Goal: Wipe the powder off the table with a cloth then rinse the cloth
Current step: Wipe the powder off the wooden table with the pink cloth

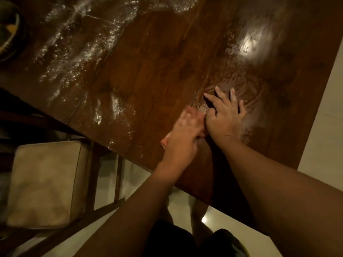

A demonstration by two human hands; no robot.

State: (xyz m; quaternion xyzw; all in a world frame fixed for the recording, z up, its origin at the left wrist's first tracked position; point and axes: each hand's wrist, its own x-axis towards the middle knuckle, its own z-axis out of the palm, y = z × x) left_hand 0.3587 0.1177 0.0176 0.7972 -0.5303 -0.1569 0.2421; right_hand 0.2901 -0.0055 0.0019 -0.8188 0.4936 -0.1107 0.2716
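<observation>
White powder [74,49] lies smeared in streaks over the left and far part of the dark wooden table [157,62], with a thinner film and finger marks [248,101] on the right. My right hand [224,115] rests flat on the table in that film, fingers spread and dusted with powder. Just left of it is my left hand [183,134], touching its thumb side. The left hand is blurred, its fingers loosely bent, and I see nothing held in it. No cloth is in view.
A wooden chair with a beige cushion [44,182] stands at the table's near left edge. A dark round object [9,30] sits on the table's far left corner. Pale floor [319,145] shows to the right and below the table.
</observation>
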